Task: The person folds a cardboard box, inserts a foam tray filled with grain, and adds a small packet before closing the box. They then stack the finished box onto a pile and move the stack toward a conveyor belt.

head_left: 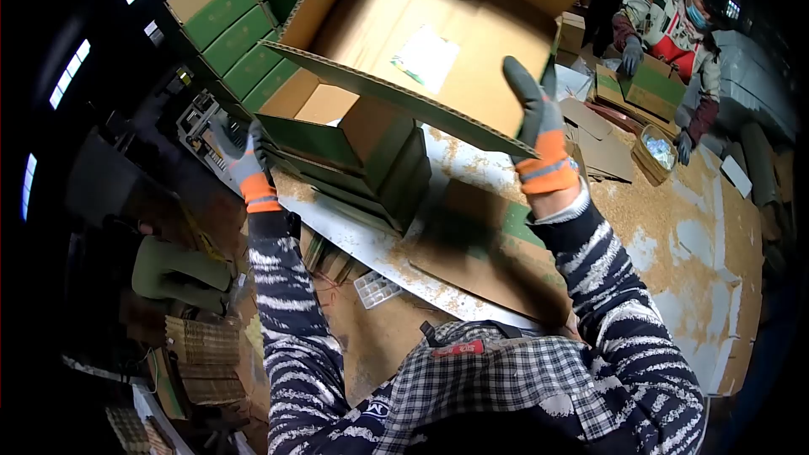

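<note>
My right hand [539, 122], in a grey and orange glove, grips the right end wall of an open cardboard box [480, 42]. Its thumb lies over the inside of the wall, and the other fingers are partly hidden behind it. A white paper with a coloured print [428, 57] lies on the box's bottom. This box is tilted above a stack of green and brown boxes [337, 147], the top one open. Beside that stack's left corner is my left hand [240, 152], gloved alike, thumb and fingers apart and nothing held.
Flattened cardboard [497, 244] lies on the table [674, 227], which is strewn with brown crumbs. Green boxes [232, 38] are piled at the back left. Across the table a person [674, 42] in gloves handles cardboard near a small basket [654, 154]. A white compartment tray [377, 288] sits below the table edge.
</note>
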`<state>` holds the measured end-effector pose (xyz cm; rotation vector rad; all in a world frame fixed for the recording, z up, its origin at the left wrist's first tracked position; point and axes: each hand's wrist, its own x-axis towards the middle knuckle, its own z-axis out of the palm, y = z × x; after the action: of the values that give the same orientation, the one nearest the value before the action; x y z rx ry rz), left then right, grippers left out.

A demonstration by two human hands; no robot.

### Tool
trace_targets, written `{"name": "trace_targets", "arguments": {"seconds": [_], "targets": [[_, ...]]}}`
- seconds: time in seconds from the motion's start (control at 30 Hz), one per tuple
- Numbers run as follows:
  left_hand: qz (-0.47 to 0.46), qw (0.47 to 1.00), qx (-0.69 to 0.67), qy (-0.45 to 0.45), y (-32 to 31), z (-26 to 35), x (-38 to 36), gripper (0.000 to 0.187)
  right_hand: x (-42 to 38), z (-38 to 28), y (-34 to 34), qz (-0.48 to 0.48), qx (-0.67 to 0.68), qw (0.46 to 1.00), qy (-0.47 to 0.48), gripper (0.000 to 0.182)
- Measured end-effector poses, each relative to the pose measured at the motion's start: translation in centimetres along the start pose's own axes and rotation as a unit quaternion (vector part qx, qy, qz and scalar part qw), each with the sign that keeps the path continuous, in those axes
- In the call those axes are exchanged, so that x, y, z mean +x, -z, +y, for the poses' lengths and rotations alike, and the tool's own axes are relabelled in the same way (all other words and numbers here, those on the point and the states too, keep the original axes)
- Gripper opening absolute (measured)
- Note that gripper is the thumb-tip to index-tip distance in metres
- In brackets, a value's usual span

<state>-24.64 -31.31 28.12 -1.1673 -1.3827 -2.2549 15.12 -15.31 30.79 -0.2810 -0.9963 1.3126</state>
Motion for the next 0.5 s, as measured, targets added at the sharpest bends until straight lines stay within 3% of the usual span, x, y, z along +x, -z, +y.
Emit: {"name": "trace_targets", "arguments": {"seconds": [0.07,0.1,0.17,0.2,0.23,0.27,0.3,0.33,0.37,0.4,0.47,0.5], "targets": [[-0.082,0.981,-0.089,0.151,2.6,-7.0,1.4,0.066,0.0,2.9,-6.6,0.043,0.097,0.994,-0.013,0.058],[-0.149,0.967,-0.136,0.153,3.8,-9.8,1.2,0.059,-0.2,4.6,-8.9,0.044,0.053,0.998,-0.008,0.069],[-0.178,0.970,-0.078,0.145,4.6,-10.9,0.8,0.054,-0.9,10.5,-12.0,0.066,0.029,0.997,-0.039,0.091],[-0.154,0.970,-0.066,0.178,5.3,-12.9,0.4,0.050,-0.8,15.2,-12.7,0.068,-0.061,0.995,-0.047,0.095],[-0.130,0.966,-0.053,0.215,6.6,-17.1,-0.2,0.047,-1.1,17.2,-13.4,0.067,-0.144,0.982,-0.106,0.100],[-0.216,0.946,0.124,0.207,10.6,-26.1,1.3,0.049,-1.4,19.1,-14.1,0.056,-0.225,0.959,-0.164,0.105],[-0.241,0.964,0.075,0.082,8.0,-18.6,0.4,0.054,-1.8,19.1,-14.0,0.041,-0.293,0.916,-0.270,0.108],[-0.255,0.950,0.132,0.125,8.7,-18.2,1.5,0.057,-0.7,19.3,-13.6,-0.001,-0.332,0.899,-0.286,0.101],[-0.273,0.928,0.189,0.171,9.5,-18.5,1.9,0.063,0.1,16.2,-11.8,-0.114,-0.251,0.897,-0.345,0.098],[-0.231,0.944,0.182,0.149,9.0,-18.0,0.8,0.059,1.0,13.0,-10.1,-0.223,-0.173,0.870,-0.405,0.094],[-0.149,0.968,0.166,0.119,7.8,-15.6,-2.1,0.057,0.7,8.7,-5.7,-0.285,-0.293,0.850,-0.332,0.091],[-0.107,0.977,0.157,0.101,6.6,-14.0,-2.9,0.058,0.3,9.7,-1.1,-0.327,-0.407,0.842,-0.135,0.079]]}}
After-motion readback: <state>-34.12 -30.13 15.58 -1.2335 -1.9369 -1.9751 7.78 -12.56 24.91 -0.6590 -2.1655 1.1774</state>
